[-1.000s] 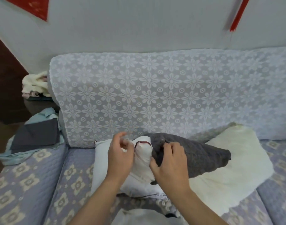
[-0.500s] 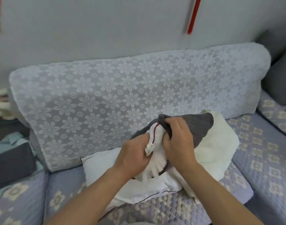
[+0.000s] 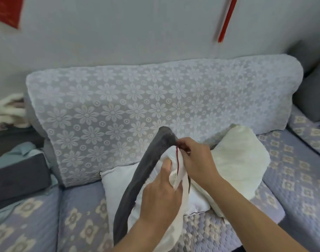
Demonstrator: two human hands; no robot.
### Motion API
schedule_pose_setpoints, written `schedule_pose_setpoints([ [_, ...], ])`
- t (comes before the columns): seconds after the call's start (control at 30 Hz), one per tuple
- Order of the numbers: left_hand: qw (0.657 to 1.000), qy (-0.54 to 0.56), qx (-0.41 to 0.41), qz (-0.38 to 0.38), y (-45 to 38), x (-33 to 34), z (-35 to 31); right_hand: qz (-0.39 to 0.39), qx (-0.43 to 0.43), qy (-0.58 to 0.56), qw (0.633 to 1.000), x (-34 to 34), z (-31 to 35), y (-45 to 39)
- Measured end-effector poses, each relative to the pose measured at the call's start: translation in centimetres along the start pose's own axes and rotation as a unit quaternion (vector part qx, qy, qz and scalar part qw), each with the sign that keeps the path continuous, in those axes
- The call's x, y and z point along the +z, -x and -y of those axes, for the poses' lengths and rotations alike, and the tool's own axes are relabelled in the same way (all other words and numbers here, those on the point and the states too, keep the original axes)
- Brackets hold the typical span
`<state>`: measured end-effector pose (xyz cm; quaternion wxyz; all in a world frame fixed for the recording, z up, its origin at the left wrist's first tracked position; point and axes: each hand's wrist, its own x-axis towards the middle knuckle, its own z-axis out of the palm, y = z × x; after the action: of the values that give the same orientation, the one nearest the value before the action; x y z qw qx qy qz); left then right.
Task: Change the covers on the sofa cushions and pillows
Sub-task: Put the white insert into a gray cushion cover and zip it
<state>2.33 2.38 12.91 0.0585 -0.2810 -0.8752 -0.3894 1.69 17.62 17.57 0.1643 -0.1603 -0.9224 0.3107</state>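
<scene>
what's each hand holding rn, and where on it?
Right hand pinches the grey cover at its red-edged opening. Left hand grips the white pillow insert near its top.

grey cover point(image 3: 137, 180), white pillow point(image 3: 190, 199), floral lace backrest point(image 3: 155, 99)

The red paper sheet on the wall point(image 3: 5, 10) is cut off by the top-left edge; the hanging red strip point(image 3: 226, 19) is blurred; the right hand point(image 3: 195, 160) hides the dark grey fabric cover's point(image 3: 137, 179) zip end.

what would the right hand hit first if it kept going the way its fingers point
Probably the dark grey fabric cover, whose edge the right hand pinches, then the floral lace-covered sofa backrest behind; depth is unclear.
</scene>
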Motion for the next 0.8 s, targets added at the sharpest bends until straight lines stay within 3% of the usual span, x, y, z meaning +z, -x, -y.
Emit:
schedule_pose_setpoints([
  [0.13,0.999,0.004,0.012,0.045,3.7,-0.4,3.0,0.1,0.108,-0.132,0.98,2.1,0.1,-0.2],
  [0.23,0.997,0.074,-0.007,-0.025,3.7,-0.7,4.3,0.116,0.157,-0.204,0.959,2.8,0.7,0.4],
  [0.37,0.974,0.177,-0.125,-0.067,1.6,-1.5,4.9,0.123,0.111,-0.128,0.978,4.6,2.1,2.3],
  [0.47,0.965,0.203,-0.165,0.012,1.3,-2.3,5.5,0.077,0.074,-0.045,0.993,4.7,2.8,3.7],
  [0.57,0.971,0.159,-0.163,0.068,1.8,-2.2,6.2,0.064,0.043,-0.039,0.996,4.4,3.7,4.8],
  [0.67,0.985,0.076,-0.154,0.025,1.4,-2.0,7.0,0.12,0.033,-0.083,0.989,3.8,5.1,4.8],
  [0.8,0.983,0.059,-0.17,-0.048,-0.3,-3.1,8.6,0.223,0.046,-0.166,0.959,3.9,6.6,4.1],
])
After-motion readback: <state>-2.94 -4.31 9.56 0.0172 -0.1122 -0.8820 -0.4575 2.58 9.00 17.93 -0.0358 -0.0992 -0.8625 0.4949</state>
